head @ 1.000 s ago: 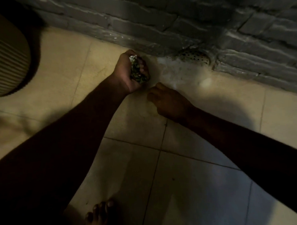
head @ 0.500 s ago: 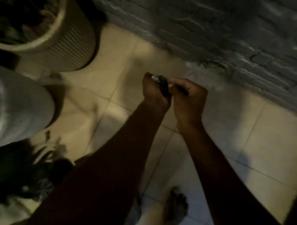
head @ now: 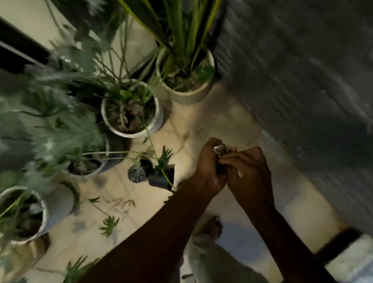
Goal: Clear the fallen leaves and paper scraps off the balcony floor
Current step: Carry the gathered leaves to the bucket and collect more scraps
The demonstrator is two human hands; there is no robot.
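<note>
Fingers (head: 233, 159) of the right hand (head: 250, 177) curl over and pinch the crumpled wad of green leaves and pale paper scraps (head: 219, 149). The left hand (head: 207, 170) is clamped round the same wad from its 9 o'clock side. Both hands meet just off centre toward 4 o'clock, raised above the beige tiled floor (head: 223, 122).

A second ago the left hand alone held the wad, low against the tiles beside a round drain at the foot of the grey brick wall (head: 307, 93). The right hand was apart from it then, its fingers loosely bent near the floor. Half a second ago the right hand had closed in on the bundle, and it now grips it fully. The pickup in that corner looks finished, and the catch appears to be getting squeezed tighter before more is gathered.

The view has also swung away from the drain. A white round plant pot (head: 105, 115) and a ribbed cream plant pot (head: 188, 97) now show from 10 to 12 o'clock, with a small black pot tipped on its side (head: 160, 180) near centre. Loose fallen green leaves (head: 109, 225) lie on the tiles toward 7 o'clock, well apart from the hands, so that stretch probably remains to be cleared. Motion blur hides any finer scraps.
</note>
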